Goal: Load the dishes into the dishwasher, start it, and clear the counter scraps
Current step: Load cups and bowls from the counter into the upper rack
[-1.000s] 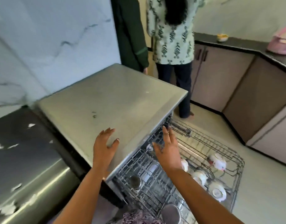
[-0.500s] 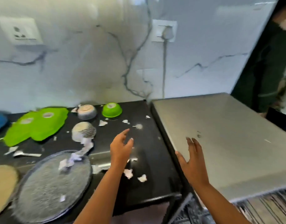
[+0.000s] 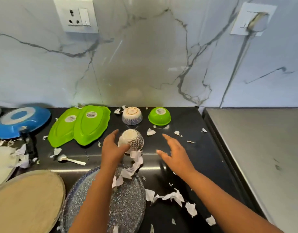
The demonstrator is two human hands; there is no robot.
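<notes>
Slip risk at frame centre: left hand (image 3: pixel 113 148) loosely cupping upturned speckled bowl (image 3: pixel 134 139), right hand (image 3: pixel 176 154) spread, empty, beside; paper scraps (image 3: pixel 136 161) against its rim.

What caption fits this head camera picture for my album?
Left hand grasps an upside-down dotted bowl on the black counter among paper scraps; right hand open beside it.

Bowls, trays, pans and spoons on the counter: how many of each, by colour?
Green bowl: 1
Patterned bowls: 2
Green trays: 2
Blue pan: 1
Silver spoon: 1
Total: 7
</notes>
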